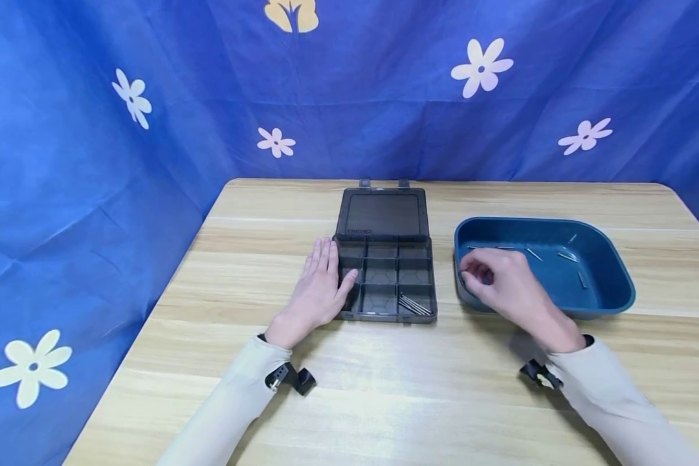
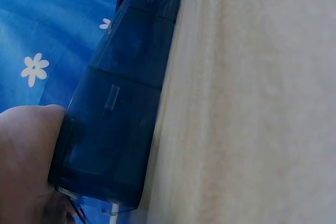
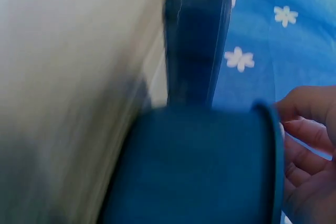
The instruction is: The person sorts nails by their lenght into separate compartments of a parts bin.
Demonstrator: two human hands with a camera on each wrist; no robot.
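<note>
A dark see-through compartment box lies on the table with its lid folded back. Several thin metal nails lie in its front right compartment. My left hand rests along the box's left side, fingers straight, thumb reaching over the rim. At the left end of a blue plastic bin, my right hand has its thumb and fingers curled together by the rim. Its fingertips are partly hidden, so anything between them cannot be made out. Several loose nails are scattered on the bin's floor.
The wooden table has rounded far corners. Behind it hangs a blue curtain with white flowers. A narrow strip of table separates the box from the bin. Each wrist wears a black strap with a small camera.
</note>
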